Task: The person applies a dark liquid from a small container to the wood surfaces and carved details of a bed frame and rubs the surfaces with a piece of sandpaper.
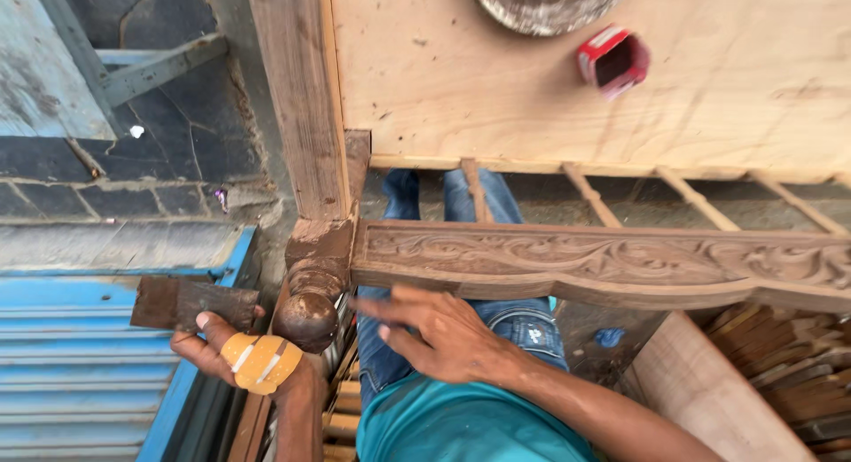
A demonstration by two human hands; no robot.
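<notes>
My left hand [235, 351], with a bandage strip on the thumb, grips a dark, flat wooden block [191, 304] at the lower left. Just right of the block stands a turned wooden post with a round knob [306, 318]. A carved wooden rail [612, 260] with a scroll pattern joins that post and runs to the right. My right hand [439, 333] hovers just under the rail's left end, fingers spread toward the knob, holding nothing. Blue jeans and a teal shirt show below.
A plywood sheet [550, 81] lies on the frame above, with a small red open box [613, 60] and a dusty round disc [545, 1] on it. Blue corrugated metal [80, 356] at lower left; stacked wood pieces [789, 364] at lower right; thin spindles [589, 194] behind the rail.
</notes>
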